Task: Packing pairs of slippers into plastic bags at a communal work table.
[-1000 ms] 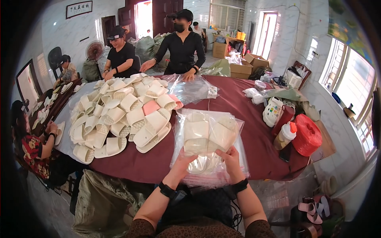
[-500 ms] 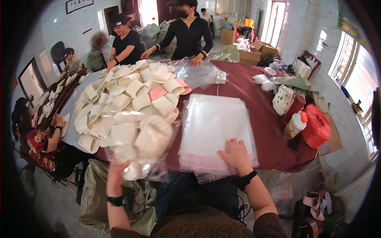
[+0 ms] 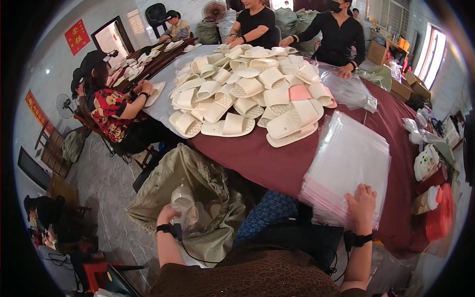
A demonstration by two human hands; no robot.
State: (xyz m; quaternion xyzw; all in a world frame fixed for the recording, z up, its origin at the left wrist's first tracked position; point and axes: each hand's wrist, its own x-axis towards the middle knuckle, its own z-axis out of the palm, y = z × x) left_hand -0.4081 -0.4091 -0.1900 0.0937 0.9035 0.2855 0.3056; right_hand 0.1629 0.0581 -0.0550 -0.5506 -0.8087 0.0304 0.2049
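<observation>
At the mouth of a greenish woven sack (image 3: 143, 202), my left hand (image 3: 169, 215) grips the edge of a clear bag with cream slippers (image 3: 183, 198) in it. Other pale shapes in the sack lie partly hidden behind that bag. My right hand (image 3: 362, 204) rests, fingers apart, on the near right part of a stack of clear plastic bags (image 3: 344, 161) with pinkish lower edges. Left of the stack is a large heap of loose cream slippers (image 3: 247, 89), with a pink slipper (image 3: 300, 93) among them. One pair of slippers (image 3: 295, 123) lies at the heap's near edge.
The table has a dark red cloth (image 3: 232, 153). Further clear plastic (image 3: 346, 85) lies beyond the stack. At the right stand a bottle with a red and white lid (image 3: 428, 199) and a red roll (image 3: 440, 213). Co-workers stand across the table; a seated person (image 3: 116, 109) is at the left.
My left hand has carried the bagged slippers off the table edge, down and left into the sack's mouth. The view has swung left. My right hand stays on the bag stack.
</observation>
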